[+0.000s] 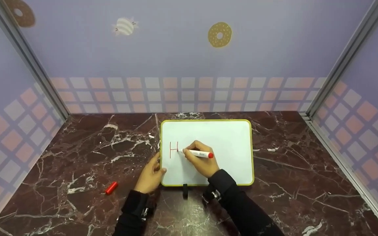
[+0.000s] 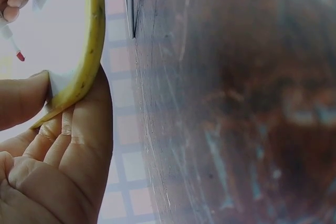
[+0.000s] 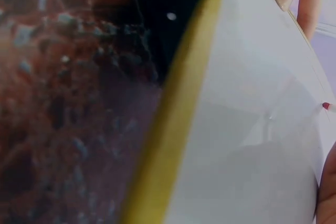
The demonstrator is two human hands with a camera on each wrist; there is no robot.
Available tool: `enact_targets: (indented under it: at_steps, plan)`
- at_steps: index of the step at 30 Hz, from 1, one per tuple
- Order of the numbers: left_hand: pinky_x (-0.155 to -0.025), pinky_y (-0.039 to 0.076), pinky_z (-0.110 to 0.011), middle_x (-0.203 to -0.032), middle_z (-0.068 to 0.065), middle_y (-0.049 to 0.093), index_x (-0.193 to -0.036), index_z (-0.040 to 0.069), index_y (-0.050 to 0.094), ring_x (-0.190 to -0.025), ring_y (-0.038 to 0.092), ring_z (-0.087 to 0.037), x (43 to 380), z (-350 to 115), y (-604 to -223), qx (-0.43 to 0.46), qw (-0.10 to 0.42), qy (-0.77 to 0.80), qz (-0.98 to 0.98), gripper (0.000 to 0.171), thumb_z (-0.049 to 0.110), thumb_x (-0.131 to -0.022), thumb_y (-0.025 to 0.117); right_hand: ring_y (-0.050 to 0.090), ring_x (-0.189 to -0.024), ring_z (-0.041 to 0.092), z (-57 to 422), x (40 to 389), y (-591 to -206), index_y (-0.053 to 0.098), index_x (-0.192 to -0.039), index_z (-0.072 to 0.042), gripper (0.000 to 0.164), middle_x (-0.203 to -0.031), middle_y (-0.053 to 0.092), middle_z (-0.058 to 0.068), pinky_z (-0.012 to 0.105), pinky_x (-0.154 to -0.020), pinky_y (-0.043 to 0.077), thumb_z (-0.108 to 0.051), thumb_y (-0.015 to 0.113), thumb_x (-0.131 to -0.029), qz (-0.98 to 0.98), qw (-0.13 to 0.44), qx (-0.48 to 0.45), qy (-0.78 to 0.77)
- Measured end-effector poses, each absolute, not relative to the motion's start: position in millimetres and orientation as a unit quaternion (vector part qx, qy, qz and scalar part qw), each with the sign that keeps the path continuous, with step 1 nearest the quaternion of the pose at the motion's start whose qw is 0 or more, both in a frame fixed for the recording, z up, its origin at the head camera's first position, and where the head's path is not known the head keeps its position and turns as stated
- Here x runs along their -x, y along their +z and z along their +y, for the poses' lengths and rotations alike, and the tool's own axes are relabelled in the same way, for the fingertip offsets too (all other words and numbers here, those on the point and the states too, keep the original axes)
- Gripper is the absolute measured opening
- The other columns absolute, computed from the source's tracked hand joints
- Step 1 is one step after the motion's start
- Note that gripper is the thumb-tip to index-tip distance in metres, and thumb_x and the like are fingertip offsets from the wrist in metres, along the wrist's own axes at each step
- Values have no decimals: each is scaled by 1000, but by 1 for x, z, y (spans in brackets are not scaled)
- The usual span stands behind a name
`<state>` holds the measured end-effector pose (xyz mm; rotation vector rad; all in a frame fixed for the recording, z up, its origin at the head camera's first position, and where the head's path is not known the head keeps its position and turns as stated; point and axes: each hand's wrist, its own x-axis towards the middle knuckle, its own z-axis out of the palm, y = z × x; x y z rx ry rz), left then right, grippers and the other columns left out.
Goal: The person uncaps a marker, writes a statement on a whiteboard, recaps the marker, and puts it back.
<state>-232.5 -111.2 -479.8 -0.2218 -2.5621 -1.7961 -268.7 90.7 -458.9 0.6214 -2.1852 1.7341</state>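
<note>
A whiteboard (image 1: pixel 221 137) with a yellow frame faces me in the head view. Red strokes (image 1: pixel 170 150) on its left side form a tall upright, a short crossbar and a shorter second upright. My right hand (image 1: pixel 203 164) pinches a white marker (image 1: pixel 198 153) with a red end, its tip close to the second upright. In the right wrist view the red marker nib (image 3: pixel 326 106) shows at the board surface. My left hand (image 1: pixel 151 175) grips the board's lower left edge, thumb (image 2: pixel 23 98) on the front and fingers (image 2: pixel 79 145) behind the yellow frame.
A red marker cap (image 1: pixel 111 188) lies on the dark marbled table (image 1: pixel 87 157), left of my left hand. Below the board's bottom edge a black piece (image 1: pixel 185 190) sticks out. Patterned wall panels (image 1: pixel 189 59) stand at the back and both sides.
</note>
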Motion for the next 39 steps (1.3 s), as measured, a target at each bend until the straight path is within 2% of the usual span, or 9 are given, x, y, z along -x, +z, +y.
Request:
enact_targets:
  at_steps: [11,17,23,30,39]
  plan:
    - [-92,54,-52,-130,-39,53,-150,-5,29,-117,58,-48,233,-112,-480,64,8,-545,-836,63,-1,-92,55,50,-57,5,94,261,-467,65,-79,-6,11,-73,69,9,18,-53,40,-8,69,-89,-765,148,-237,580]
    - [-94,53,-53,-133,-39,51,-150,-5,30,-120,56,-49,233,-112,-479,64,10,-546,-835,63,-1,-92,55,47,-55,2,93,260,-467,65,-78,-4,10,-71,68,12,17,-52,38,-4,69,-87,-765,155,-235,579]
    - [-94,54,-52,-135,-38,49,-150,-4,30,-120,56,-48,231,-111,-478,58,9,-548,-834,64,-2,-91,55,45,-54,1,93,263,-465,60,-76,0,13,-68,64,15,16,-50,36,3,68,-86,-758,192,-220,583]
    - [-100,49,-55,-141,-39,43,-150,-5,30,-125,51,-50,230,-112,-478,63,8,-542,-838,64,-1,-92,56,47,-55,3,94,266,-463,62,-76,-5,13,-70,66,10,17,-51,38,-2,69,-86,-753,197,-222,587]
    - [-88,57,-49,-131,-39,53,-150,-4,29,-112,61,-47,231,-111,-478,64,3,-562,-825,64,-3,-92,55,45,-54,4,96,268,-463,62,-74,-9,15,-67,64,5,18,-51,35,-4,68,-87,-755,207,-225,581]
